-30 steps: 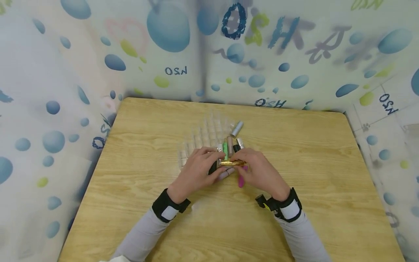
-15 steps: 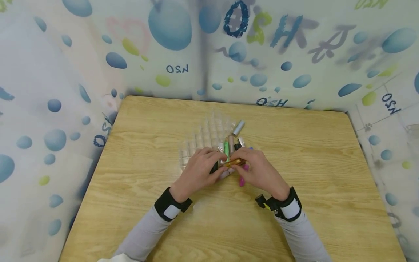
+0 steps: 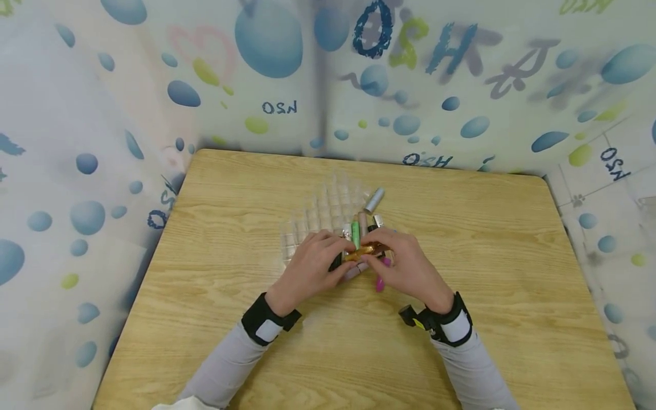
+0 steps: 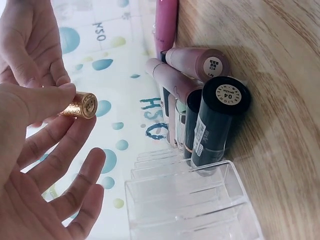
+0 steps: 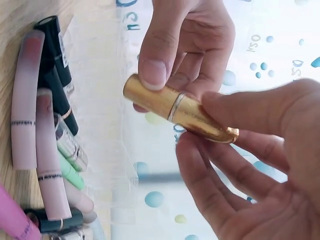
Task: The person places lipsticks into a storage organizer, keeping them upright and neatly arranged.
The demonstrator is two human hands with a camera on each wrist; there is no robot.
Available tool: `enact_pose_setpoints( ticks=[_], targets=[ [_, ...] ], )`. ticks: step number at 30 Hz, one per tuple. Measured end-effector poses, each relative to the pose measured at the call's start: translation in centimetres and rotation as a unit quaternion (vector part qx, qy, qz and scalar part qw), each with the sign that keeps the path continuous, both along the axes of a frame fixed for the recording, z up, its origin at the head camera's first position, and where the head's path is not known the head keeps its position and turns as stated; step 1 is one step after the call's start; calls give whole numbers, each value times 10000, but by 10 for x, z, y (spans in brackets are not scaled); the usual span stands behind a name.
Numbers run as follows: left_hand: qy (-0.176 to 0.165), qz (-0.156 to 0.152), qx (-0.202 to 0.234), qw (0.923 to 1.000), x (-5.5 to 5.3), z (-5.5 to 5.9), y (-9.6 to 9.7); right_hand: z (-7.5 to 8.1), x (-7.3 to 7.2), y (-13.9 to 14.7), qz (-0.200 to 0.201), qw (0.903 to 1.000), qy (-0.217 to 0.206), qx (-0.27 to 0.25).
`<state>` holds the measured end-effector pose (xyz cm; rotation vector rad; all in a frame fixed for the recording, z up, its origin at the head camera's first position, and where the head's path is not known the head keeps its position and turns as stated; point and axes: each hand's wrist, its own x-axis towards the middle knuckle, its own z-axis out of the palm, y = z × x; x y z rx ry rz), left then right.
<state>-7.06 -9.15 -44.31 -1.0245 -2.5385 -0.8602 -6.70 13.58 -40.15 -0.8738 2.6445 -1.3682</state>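
Note:
A shiny gold lipstick tube [image 5: 192, 112] with a silver ring round its middle is held in both hands, raised off the table. My left hand [image 3: 311, 265] pinches one end between thumb and fingertips. On the other end, my right hand [image 3: 410, 265] has its thumb and fingers. The left wrist view shows the round end face of the gold tube [image 4: 86, 105] past the left thumb. Under and behind the hands lie black lipsticks [image 4: 217, 120], mauve lip gloss tubes [image 5: 25, 100], a green tube [image 3: 356, 232] and a magenta tube [image 3: 380, 282].
A clear compartmented organizer [image 4: 187, 175] stands behind and left of the cosmetics, partly hidden by my left hand. A silver-blue tube [image 3: 374, 200] lies at its right side. Patterned wall covering [image 3: 328, 85] rises behind the wooden table [image 3: 476, 256].
The gold lipstick tube has turned from nearly level to slanted in the head view, its right end now higher. Both hands have stayed in about the same place, still gripping it.

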Motion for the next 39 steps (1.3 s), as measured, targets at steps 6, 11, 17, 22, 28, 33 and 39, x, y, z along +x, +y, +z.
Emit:
enact_pose_setpoints(
  ticks=[6,11,17,22,28,33,39],
  targets=[
    [-18,101,63,9999,0,0,-2,-1,-2,-5,-213,9984,-113,-517],
    [-2,157,114,9998,-1,1,-4,-3,-5,-8,-199,9970,87,-741],
    [-104,578,-317,9978,-4,2,-12,-1,-13,-10,-237,9954,630,-678],
    [-542,1338,-1141,9829,-8,0,-24,7,-26,-14,-227,9933,981,-573],
    [-964,1517,-1437,9732,-9,-1,-34,14,-43,-21,-247,9888,1333,-620],
    [-953,1430,-1583,9723,-9,-1,-37,16,-59,-25,-309,9862,1525,-566],
    [-957,1455,-1691,9701,-10,0,-39,14,-79,-25,-411,9817,1799,-467]
  ],
)
